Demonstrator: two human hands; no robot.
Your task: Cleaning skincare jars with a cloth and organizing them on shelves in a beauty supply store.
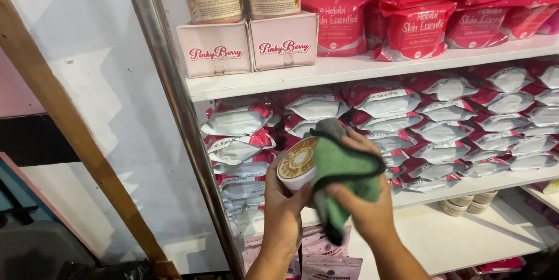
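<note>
Item 1, shelf unit (361,69): white painted boards on a round steel post, the landmark for everything below.

Item 2, sachets (442,114): I am seeing soft red-and-white pouches, glossy and pillow-shaped, stacked in rows on the shelf's middle board, behind both hands.

Item 3, pink boxes (247,47): two matte card cubes sitting on the shelf's upper board, each carrying cream jars.

Item 4, right hand (364,204): I am holding it in front of the shelf's middle board, fingers closed round the cloth and pressing it to the jar.

Item 5, left hand (285,210): closed round the jar from beneath, palm cupping its side.

Item 6, cloth (343,169): green microfibre with dark edging, fuzzy, folded over the jar's right flank.

Item 7, jar (297,164): small, round, white plastic, gold patterned lid facing me, level with the shelf's middle board.

Step in hand, as I judge it: wiping the jar. The next move calls for turning it under the cloth while keeping the left-hand hold firm.
</note>
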